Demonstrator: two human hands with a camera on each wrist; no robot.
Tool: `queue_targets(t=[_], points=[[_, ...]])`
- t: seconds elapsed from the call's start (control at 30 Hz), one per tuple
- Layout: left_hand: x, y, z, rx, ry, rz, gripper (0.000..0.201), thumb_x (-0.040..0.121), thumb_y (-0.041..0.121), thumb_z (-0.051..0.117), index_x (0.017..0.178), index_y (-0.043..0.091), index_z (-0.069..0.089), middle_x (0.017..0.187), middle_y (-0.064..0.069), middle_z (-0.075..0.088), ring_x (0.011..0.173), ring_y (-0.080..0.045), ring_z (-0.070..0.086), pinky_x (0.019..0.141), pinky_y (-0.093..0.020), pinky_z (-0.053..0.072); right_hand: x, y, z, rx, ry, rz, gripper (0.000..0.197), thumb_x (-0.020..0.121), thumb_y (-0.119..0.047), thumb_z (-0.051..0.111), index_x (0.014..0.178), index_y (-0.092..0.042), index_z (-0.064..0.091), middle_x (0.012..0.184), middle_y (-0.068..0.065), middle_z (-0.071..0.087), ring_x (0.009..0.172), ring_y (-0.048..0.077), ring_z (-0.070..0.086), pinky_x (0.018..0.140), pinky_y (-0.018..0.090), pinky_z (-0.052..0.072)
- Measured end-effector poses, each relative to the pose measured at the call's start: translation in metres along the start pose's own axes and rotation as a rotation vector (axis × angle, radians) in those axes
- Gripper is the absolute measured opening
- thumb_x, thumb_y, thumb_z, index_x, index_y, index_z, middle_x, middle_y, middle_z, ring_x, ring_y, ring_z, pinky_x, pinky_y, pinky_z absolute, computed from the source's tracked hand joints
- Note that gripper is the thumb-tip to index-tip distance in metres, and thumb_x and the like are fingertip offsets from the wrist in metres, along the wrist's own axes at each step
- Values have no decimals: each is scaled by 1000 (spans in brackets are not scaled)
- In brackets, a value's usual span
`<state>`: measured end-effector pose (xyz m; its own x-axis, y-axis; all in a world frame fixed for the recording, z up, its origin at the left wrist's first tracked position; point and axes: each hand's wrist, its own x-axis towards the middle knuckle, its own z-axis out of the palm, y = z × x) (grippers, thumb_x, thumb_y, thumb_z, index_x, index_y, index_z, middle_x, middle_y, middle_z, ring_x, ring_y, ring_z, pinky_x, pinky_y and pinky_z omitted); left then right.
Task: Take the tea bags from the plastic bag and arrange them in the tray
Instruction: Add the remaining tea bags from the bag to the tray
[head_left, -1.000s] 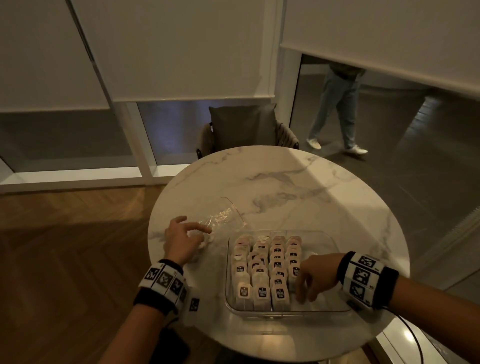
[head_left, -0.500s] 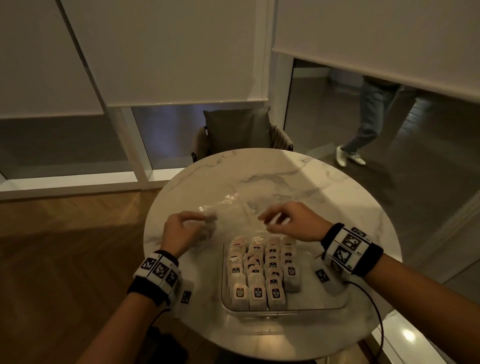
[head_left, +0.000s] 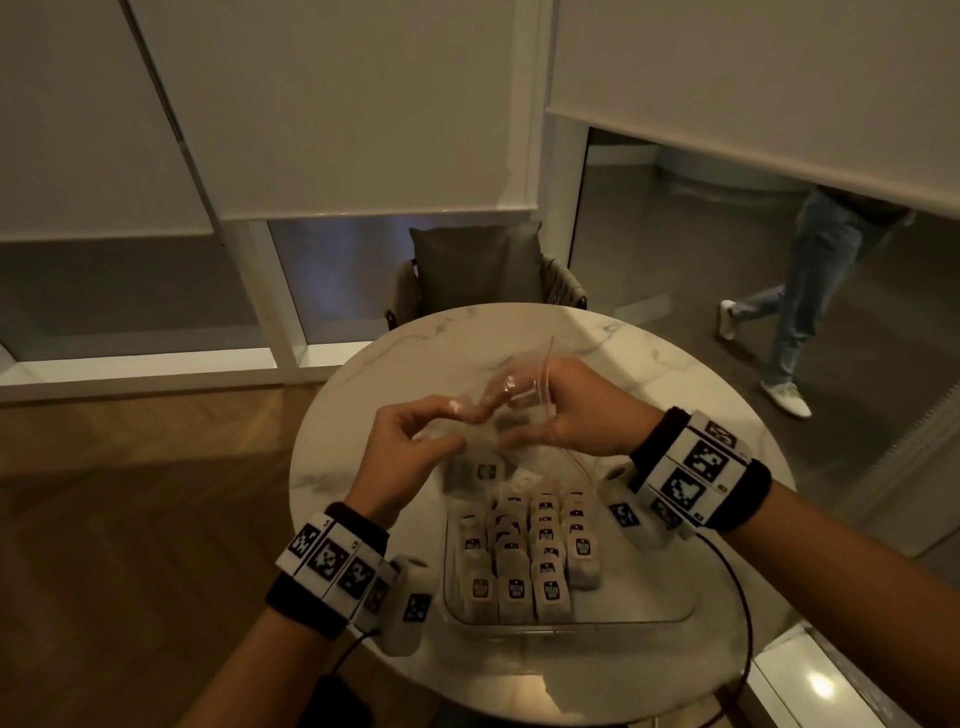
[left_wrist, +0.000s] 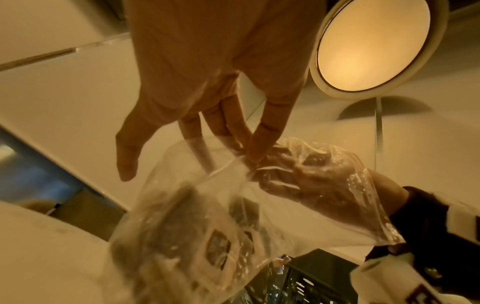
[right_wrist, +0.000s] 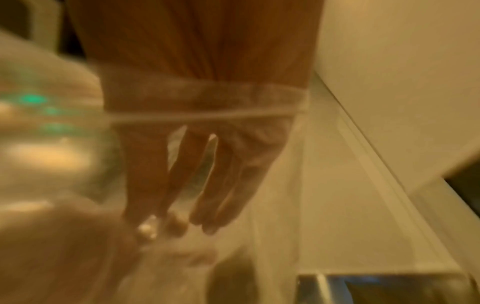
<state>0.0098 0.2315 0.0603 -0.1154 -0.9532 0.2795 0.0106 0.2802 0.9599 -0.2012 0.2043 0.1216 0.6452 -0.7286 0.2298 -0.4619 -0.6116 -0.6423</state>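
The clear plastic bag (head_left: 488, 415) hangs in the air over the far end of the tray (head_left: 649, 613). My left hand (head_left: 410, 441) pinches the bag's rim between thumb and fingers (left_wrist: 254, 152). My right hand (head_left: 561, 415) is inside the bag's mouth with its fingers (right_wrist: 145, 185) stretched along the film and nothing between them. One tea bag (head_left: 485, 470) with a dark label lies at the bottom of the bag (left_wrist: 272, 226), below both hands. Several tea bags (head_left: 519, 556) stand in neat rows in the left part of the tray.
The tray sits near the front of a round marble table (head_left: 649, 364). A cushioned chair (head_left: 478, 270) stands behind the table. A person in jeans (head_left: 810, 291) walks across the floor at the right. The tray's right part holds no tea bags.
My right hand left the tray, came up to the bag and slid into its mouth. My left hand lifted the bag off the table. The walking person moved to the right.
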Motion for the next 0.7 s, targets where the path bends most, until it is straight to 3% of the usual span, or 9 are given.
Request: queue_targets(t=[0.07, 0.17, 0.23, 0.3, 0.37, 0.43, 0.5, 0.6, 0.7], points=[[-4, -1, 2, -88, -12, 6, 24, 72, 0, 64, 94, -5, 73, 103, -16, 74, 106, -26, 66, 87, -35, 54, -1, -9, -4, -58, -39, 11, 40, 75, -19, 82, 112, -23, 68, 110, -8, 66, 104, 7, 61, 90, 35, 54], [-10, -5, 2, -163, 30, -48, 20, 71, 13, 71, 90, 12, 78, 120, -7, 68, 120, -23, 59, 96, -43, 51, -7, -16, -11, 18, -87, 49, 71, 64, -23, 89, 128, -29, 58, 116, -11, 61, 103, 2, 62, 83, 26, 57], [-14, -7, 0, -254, 99, -150, 31, 72, 28, 76, 103, 26, 73, 130, -3, 61, 125, -24, 54, 99, -55, 49, -13, -14, -14, 119, -36, 93, 80, 61, -22, 91, 132, -32, 54, 116, -11, 59, 96, 1, 65, 80, 24, 58], [-20, -11, 1, -390, 154, -304, 45, 82, 38, 71, 125, 34, 57, 130, -2, 59, 123, -27, 55, 97, -61, 48, -20, -10, -14, 180, 11, 131, 86, 61, -20, 91, 135, -35, 49, 119, -3, 58, 92, 11, 69, 78, 29, 60], [-27, -15, 2, -498, 125, -502, 57, 84, 52, 62, 135, 33, 48, 132, -8, 58, 121, -34, 57, 99, -62, 47, -26, -5, -12, 229, 37, 160, 90, 62, -23, 91, 137, -36, 44, 125, 1, 55, 92, 17, 70, 81, 35, 60], [-36, -20, 5, -610, -1, -644, 61, 86, 55, 53, 136, 19, 51, 132, -20, 60, 119, -43, 59, 100, -60, 47, -33, -1, -7, 258, 29, 170, 88, 65, -42, 86, 139, -35, 39, 128, 4, 55, 96, 16, 69, 84, 35, 59], [-42, -22, 9, -676, -45, -640, 54, 93, 42, 49, 134, 8, 53, 131, -25, 60, 116, -46, 61, 96, -55, 51, -40, 6, -1, 262, 29, 168, 83, 70, -59, 74, 139, -29, 39, 123, 9, 60, 97, 11, 69, 85, 30, 57], [-43, -24, 14, -685, 7, -556, 42, 94, 23, 49, 132, 6, 54, 132, -24, 60, 113, -43, 63, 86, -50, 58, -49, 16, 12, 366, 49, 223, 61, 87, -47, 63, 132, -6, 53, 118, 13, 64, 98, 8, 67, 80, 23, 54], [-42, -24, 19, -645, 9, -501, 37, 93, 17, 51, 128, 9, 57, 123, -19, 65, 105, -35, 68, 75, -41, 61, -55, 15, 22, 79, -7, 213, 31, 97, -28, 54, 122, -13, 64, 113, 1, 68, 88, 3, 65, 76, 18, 53]])
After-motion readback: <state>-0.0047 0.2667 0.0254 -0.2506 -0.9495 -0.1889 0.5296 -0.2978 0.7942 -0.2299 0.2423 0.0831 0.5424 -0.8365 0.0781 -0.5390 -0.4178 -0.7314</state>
